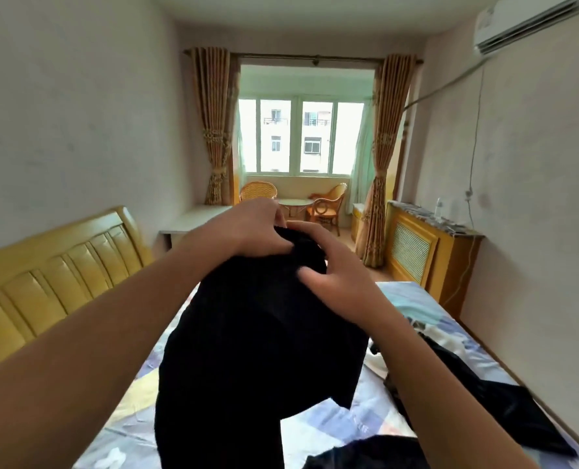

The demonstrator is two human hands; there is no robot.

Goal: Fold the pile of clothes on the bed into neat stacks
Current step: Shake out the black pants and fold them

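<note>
Black garment (pixel 257 340) hangs from both hands (pixel 291 245) above bed (pixel 359 421).

1. The single head camera is looking forward and slightly down from the person's eye level, across the bed (pixel 366 411) toward the far window (pixel 301 137).
2. Its wide-angle lens is bending the side walls outward.
3. It is sitting close behind the raised hands, with both forearms filling the foreground.
</note>
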